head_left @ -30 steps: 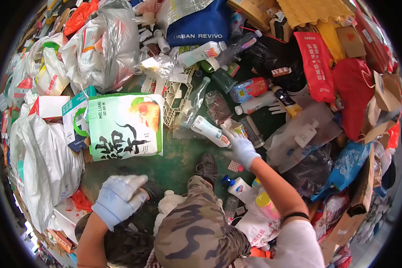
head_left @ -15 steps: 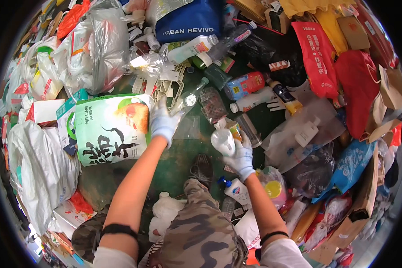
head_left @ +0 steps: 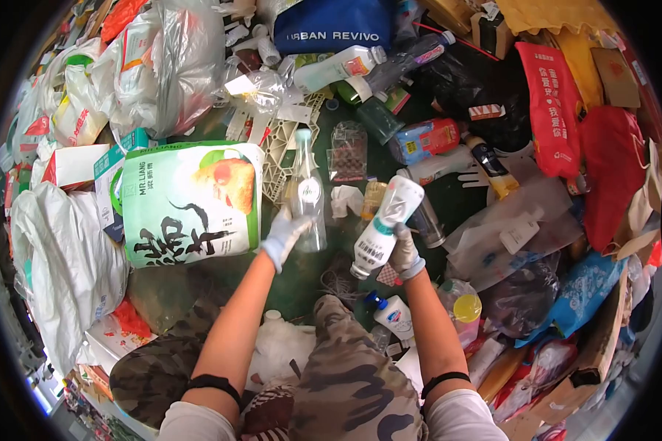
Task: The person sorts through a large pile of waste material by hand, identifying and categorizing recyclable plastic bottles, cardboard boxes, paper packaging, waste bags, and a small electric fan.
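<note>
My gloved left hand (head_left: 285, 237) is closed on the lower part of a clear bottle (head_left: 307, 192), which points away from me. A white bottle with a green band and dark lettering (head_left: 384, 229) tilts in my gloved right hand (head_left: 406, 253), with the fingers partly hidden behind it. Left of my left hand is a large green and white MR.LIANG bag (head_left: 191, 202). Beyond the clear bottle lie a cream plastic lattice (head_left: 281, 143) and a clear plastic box (head_left: 348, 152). A clear cylindrical container (head_left: 426, 220) rests just right of the white bottle.
A blue URBAN REVIVO bag (head_left: 335, 29) and several bottles lie at the far side. Plastic sacks (head_left: 70, 275) crowd the left. Red bags (head_left: 548, 110) and cardboard fill the right. A pump bottle (head_left: 393, 316) stands near my knee on the green floor (head_left: 272, 287).
My left hand has taken hold of the clear bottle and drawn it nearer. In my right hand the white bottle has turned, and its lettered side now shows.
</note>
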The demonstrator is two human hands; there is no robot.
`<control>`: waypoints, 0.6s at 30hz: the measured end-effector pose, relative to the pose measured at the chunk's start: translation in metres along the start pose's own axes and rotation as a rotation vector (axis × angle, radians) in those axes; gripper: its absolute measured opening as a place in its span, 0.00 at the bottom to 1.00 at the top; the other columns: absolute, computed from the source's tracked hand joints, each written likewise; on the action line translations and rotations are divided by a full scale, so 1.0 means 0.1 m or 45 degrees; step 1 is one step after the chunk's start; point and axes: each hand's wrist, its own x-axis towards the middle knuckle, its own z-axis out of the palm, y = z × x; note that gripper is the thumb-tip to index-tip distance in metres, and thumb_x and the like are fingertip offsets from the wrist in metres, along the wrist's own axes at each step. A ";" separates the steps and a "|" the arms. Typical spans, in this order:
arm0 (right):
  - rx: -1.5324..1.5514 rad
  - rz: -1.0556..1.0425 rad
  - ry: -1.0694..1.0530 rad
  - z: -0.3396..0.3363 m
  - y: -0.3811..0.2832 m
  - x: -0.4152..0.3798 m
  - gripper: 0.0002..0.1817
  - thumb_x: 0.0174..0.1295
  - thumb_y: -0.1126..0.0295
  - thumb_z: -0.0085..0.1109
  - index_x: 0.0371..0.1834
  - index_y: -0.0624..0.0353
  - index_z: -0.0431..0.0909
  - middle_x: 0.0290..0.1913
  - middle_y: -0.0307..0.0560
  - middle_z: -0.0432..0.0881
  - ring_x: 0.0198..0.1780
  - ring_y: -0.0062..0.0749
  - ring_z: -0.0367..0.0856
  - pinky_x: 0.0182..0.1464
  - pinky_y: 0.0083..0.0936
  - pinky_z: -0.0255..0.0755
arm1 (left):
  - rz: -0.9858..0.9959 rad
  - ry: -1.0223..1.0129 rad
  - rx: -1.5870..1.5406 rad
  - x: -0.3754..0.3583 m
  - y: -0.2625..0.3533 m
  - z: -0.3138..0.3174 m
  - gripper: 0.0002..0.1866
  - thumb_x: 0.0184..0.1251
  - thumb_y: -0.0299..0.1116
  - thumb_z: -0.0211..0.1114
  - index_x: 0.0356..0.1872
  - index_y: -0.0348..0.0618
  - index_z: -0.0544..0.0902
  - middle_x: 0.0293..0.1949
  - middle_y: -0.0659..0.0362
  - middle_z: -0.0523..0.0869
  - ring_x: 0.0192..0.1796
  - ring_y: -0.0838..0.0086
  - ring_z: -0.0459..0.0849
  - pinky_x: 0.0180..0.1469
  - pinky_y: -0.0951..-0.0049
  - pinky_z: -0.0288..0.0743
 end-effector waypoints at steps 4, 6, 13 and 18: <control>0.104 -0.051 0.027 0.19 0.30 0.11 0.34 0.49 0.51 0.64 0.55 0.61 0.66 0.50 0.48 0.76 0.51 0.38 0.76 0.57 0.36 0.69 | 0.050 0.108 -0.112 -0.26 -0.72 -0.29 0.33 0.54 0.25 0.65 0.59 0.36 0.58 0.44 0.55 0.77 0.44 0.77 0.78 0.47 0.76 0.72; -0.570 -0.025 0.161 0.15 0.58 0.26 0.36 0.46 0.52 0.68 0.54 0.63 0.68 0.55 0.50 0.71 0.55 0.39 0.72 0.60 0.33 0.64 | 0.063 0.388 -0.023 -0.34 -0.90 -0.34 0.39 0.54 0.24 0.65 0.66 0.38 0.52 0.44 0.57 0.77 0.43 0.79 0.77 0.46 0.76 0.72; -1.911 -0.500 0.263 0.52 0.37 0.14 0.31 0.40 0.53 0.70 0.51 0.48 0.76 0.67 0.70 0.48 0.67 0.61 0.50 0.67 0.40 0.48 | 0.183 0.711 0.339 -0.30 -0.77 -0.23 0.40 0.56 0.43 0.64 0.67 0.40 0.55 0.65 0.45 0.58 0.67 0.61 0.57 0.67 0.68 0.48; -2.583 -0.345 1.142 -0.10 -0.43 -0.06 0.41 0.35 0.61 0.68 0.59 0.54 0.65 0.59 0.59 0.65 0.60 0.54 0.63 0.61 0.44 0.57 | 0.205 0.750 1.009 -0.39 -0.56 0.14 0.52 0.42 0.48 0.73 0.68 0.44 0.52 0.66 0.43 0.52 0.67 0.51 0.57 0.65 0.59 0.54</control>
